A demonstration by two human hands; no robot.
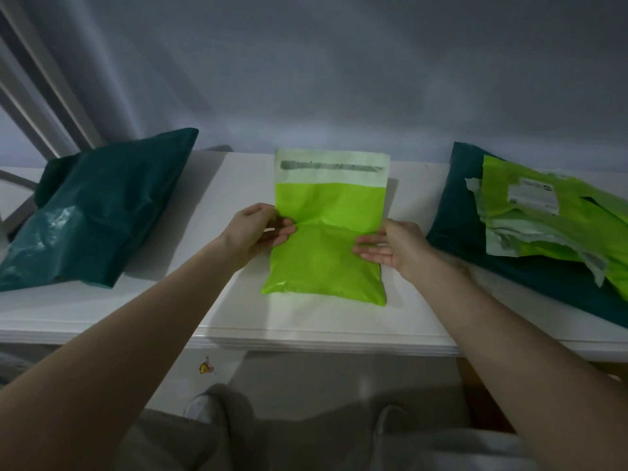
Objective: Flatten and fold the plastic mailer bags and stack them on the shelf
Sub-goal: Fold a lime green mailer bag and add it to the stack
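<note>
Lime mailer: the lime-green mailer bag (326,243) is lying flat in the middle of the white shelf (238,300), its pale flap end toward the wall and its sealed end toward you.
Writing: a grey adhesive strip (331,166) is running across the flap; nothing on it is readable. The white shipping label (533,195) on the right pile is carrying print too blurred to read.
Left hand: your left hand (255,232) is pinching the bag's left edge at the crease, thumb on top, fingers (282,232) curled onto the plastic.
Right hand: your right hand (390,246) is pressing the right edge, fingers (368,249) lying straight and released on the plastic.
Edges: the bag's near end is stopping short of the shelf's front lip.
Open room: bare shelf is showing on both sides, between the bag and the dark green mailer (98,212) at left, and the pile of torn lime mailers (560,232) at right.
</note>
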